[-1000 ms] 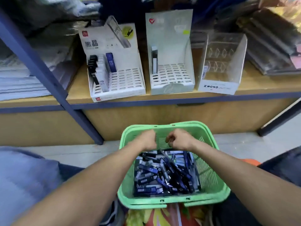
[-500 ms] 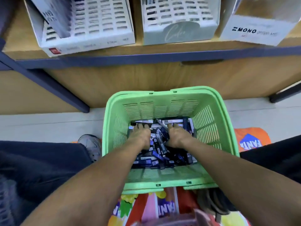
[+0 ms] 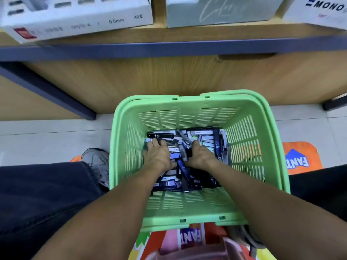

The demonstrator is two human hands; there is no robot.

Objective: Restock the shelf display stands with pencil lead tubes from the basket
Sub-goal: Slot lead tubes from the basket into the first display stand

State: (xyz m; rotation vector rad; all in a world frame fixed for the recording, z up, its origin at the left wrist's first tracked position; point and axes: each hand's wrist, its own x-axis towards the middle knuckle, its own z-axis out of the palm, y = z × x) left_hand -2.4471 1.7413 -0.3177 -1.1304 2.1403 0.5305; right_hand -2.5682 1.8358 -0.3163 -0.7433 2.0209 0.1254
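Observation:
A green plastic basket (image 3: 169, 117) stands on the floor between my knees, below the shelf. Its bottom is covered with several pencil lead tubes (image 3: 206, 139), blue, black and clear, lying in a loose pile. A black tube marked HB 0.5 (image 3: 160, 135) lies along the far side. Both my hands are down in the pile. My left hand (image 3: 157, 155) has its fingers curled into the tubes at the left. My right hand (image 3: 200, 154) does the same just right of it. The fingertips of both are buried among the tubes. Only the front walls of the display stands show at the top.
On the wooden shelf with a blue edge (image 3: 169, 48) stand a white 0.5mm stand (image 3: 78, 23), a grey stand (image 3: 221, 14) and a MONO stand (image 3: 319, 12). A grey shoe (image 3: 97, 162) and my dark trouser leg (image 3: 37, 194) lie left; an orange bag (image 3: 300, 158) lies right.
My hands went from above the basket down into the pile of tubes. My view dropped from the shelf to the basket and came closer, so the stands' slots left the frame.

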